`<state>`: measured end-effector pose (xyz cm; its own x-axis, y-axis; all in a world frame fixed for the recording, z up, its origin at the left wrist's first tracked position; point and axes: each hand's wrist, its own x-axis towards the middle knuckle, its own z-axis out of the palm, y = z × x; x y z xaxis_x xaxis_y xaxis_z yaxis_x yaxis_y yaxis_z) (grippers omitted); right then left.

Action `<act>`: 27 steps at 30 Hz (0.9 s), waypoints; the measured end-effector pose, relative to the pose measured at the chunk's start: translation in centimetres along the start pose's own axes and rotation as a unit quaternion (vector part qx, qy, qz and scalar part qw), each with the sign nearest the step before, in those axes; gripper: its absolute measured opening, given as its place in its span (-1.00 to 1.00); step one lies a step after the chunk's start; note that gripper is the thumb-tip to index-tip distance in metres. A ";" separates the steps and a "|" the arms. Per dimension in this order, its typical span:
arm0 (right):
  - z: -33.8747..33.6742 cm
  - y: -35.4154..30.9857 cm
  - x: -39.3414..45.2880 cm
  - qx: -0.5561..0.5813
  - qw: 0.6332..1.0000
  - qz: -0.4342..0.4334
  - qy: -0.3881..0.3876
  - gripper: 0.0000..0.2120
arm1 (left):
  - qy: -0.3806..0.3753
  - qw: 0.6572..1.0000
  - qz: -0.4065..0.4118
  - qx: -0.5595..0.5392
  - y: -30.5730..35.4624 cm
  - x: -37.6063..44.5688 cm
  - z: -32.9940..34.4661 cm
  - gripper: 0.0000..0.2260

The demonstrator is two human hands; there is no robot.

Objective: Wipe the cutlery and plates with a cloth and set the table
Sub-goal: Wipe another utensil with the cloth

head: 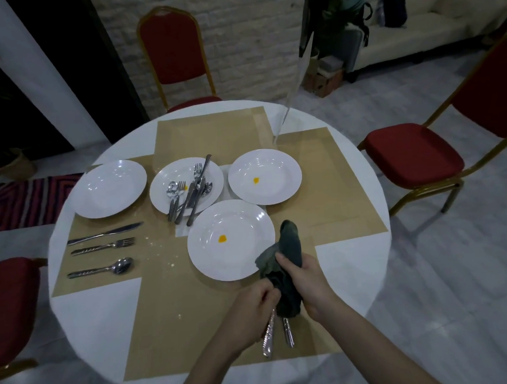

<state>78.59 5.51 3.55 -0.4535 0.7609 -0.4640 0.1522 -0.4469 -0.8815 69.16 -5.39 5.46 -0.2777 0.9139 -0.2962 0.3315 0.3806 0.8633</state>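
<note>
Two handles point(278, 334) stick out below the cloth point(284, 267), 5 o'clock on the table point(84, 317). My left hand point(251, 309) is curled around them; my right hand point(305, 284) grips the cloth wrapped over their upper ends. Near plate point(231, 240), just at 11 o'clock of my hands, has a yellow spot. Centre plate point(186, 185) holds piled cutlery. Knife point(105, 233), fork point(103, 247), spoon point(101, 269) lie at 9 o'clock.

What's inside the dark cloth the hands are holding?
Two metal cutlery handles stick out below the dark cloth, held by left hand and right hand. Their working ends are wrapped, so type unclear.
</note>
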 end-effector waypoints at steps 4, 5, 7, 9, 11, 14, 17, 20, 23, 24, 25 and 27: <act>1.0 1.4 -1.1 0.012 0.999 -0.009 0.033 -0.89 | 0.023 0.999 -0.009 -0.022 -0.4 0.2 0.1 -0.83; 1.1 1.9 -1.3 0.020 0.999 0.000 0.042 -0.89 | 0.018 1.000 -0.014 -0.010 -0.5 0.0 0.4 -0.82; 0.6 2.2 -1.1 0.045 0.997 0.017 0.068 -0.90 | 0.011 1.000 -0.015 0.014 -0.7 -0.2 1.2 -0.77; 0.0 2.2 -0.7 0.046 0.994 0.007 0.094 -0.91 | 0.012 1.000 -0.004 0.017 -0.9 0.0 1.5 -0.76; 0.2 2.2 -0.7 0.046 0.993 -0.006 0.105 -0.90 | 0.018 1.000 -0.006 0.001 -1.0 0.3 1.6 -0.76; 1.4 2.8 -1.2 0.047 0.995 0.020 0.081 -0.85 | 0.032 0.999 -0.026 -0.013 -1.0 0.2 1.5 -0.76; 0.3 2.8 0.1 0.018 0.996 0.016 0.083 -0.86 | 0.038 0.998 -0.038 -0.026 -1.2 -0.3 1.5 -0.74; -0.7 2.2 0.9 -0.002 0.998 0.007 0.070 -0.90 | 0.040 0.997 -0.045 -0.051 -0.9 0.5 1.9 -0.74; 0.0 2.5 0.1 0.006 0.999 0.020 0.037 -0.85 | 0.058 0.997 -0.039 -0.043 -0.6 0.8 2.5 -0.72; -0.2 2.5 0.1 0.009 0.999 0.021 0.040 -0.83 | 0.053 0.997 -0.039 -0.045 -0.8 0.7 2.6 -0.72; -0.7 2.4 0.2 0.010 0.998 0.016 0.052 -0.83 | 0.045 0.997 -0.038 -0.049 -1.0 0.5 2.7 -0.72; -1.5 2.4 0.5 0.006 0.997 0.005 0.078 -0.87 | 0.031 0.997 -0.036 -0.053 -1.1 0.3 2.7 -0.71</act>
<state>80.03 5.57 1.08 -0.3105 0.8195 -0.4817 0.1447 -0.4601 -0.8760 71.13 -5.17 3.32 -0.3528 0.8733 -0.3360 0.2125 0.4245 0.8801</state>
